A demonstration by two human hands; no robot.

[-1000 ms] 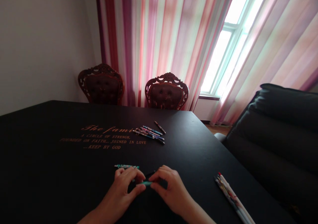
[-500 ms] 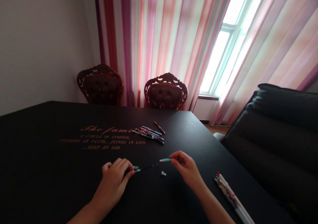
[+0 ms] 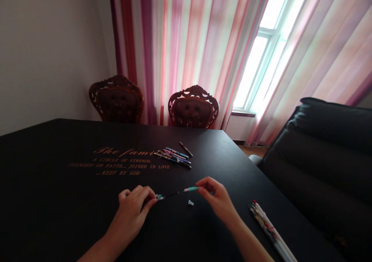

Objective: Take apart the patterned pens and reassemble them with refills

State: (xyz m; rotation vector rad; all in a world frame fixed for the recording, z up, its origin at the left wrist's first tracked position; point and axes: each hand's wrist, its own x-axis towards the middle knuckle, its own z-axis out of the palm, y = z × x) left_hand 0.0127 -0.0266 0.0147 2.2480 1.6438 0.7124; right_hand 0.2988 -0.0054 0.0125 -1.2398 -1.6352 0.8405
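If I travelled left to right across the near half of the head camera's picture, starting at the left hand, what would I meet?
Left hand → thin dark rod → teal pen piece → right hand → pens at lower right.

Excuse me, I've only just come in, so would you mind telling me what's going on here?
Someone at a black table is handling parts of a pen. The left hand pinches one end of a slim dark refill, which points toward a teal pen piece in the right hand. A small pale part lies between the hands, and a cluster of pens lies farther back.
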